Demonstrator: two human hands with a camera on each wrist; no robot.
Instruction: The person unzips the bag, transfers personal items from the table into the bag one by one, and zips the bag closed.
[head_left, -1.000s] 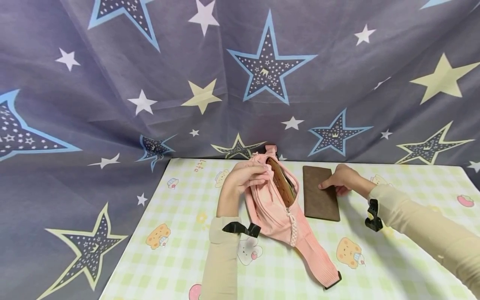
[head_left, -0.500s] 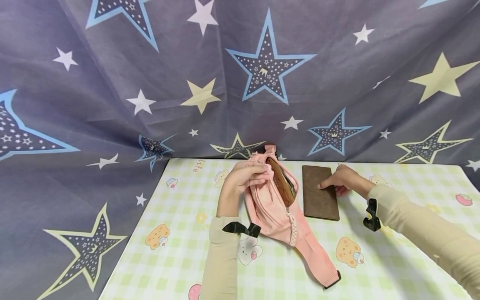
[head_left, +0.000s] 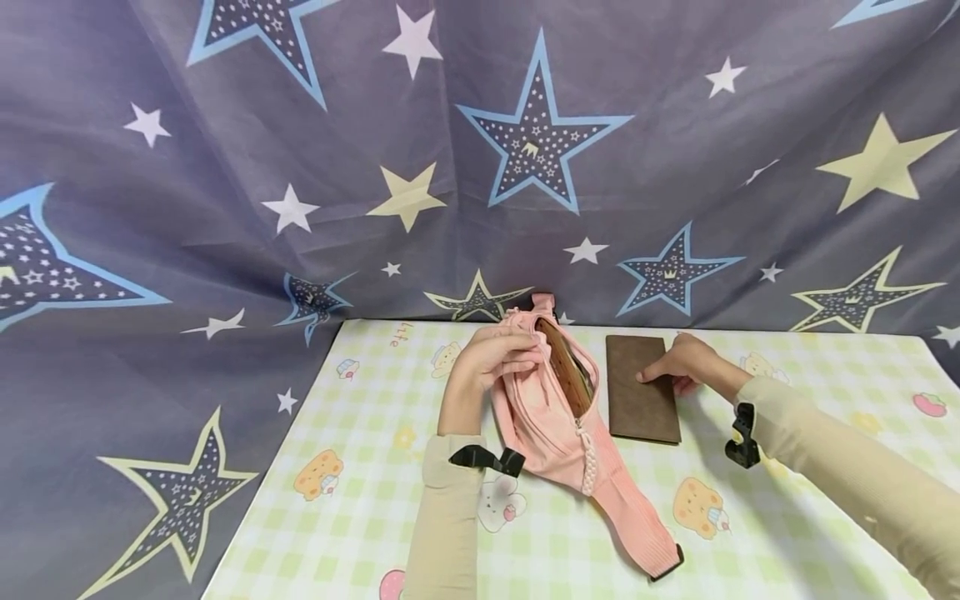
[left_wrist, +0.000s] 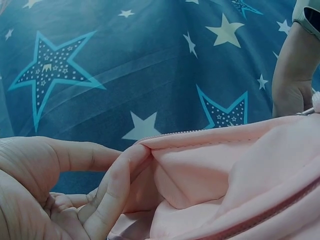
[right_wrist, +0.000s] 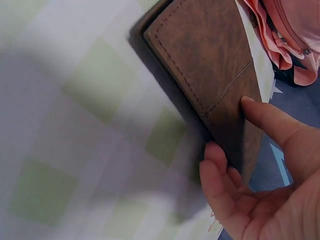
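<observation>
A pink waist bag lies on the table with its zipped pocket gaping, and a brown item and other contents show inside. My left hand pinches the fabric rim of that opening, as the left wrist view of the bag also shows. Just right of the bag lies a flat brown leather-look wallet with stitched edges. My right hand grips its right side, thumb on top and fingers at the edge. In the right wrist view, the near side of the wallet appears slightly raised off the cloth.
A green-and-white checked tablecloth with cartoon prints covers the table. Behind it hangs a dark star-patterned curtain, close to the bag's far end. The bag's pink strap stretches toward the front right, ending in a black buckle.
</observation>
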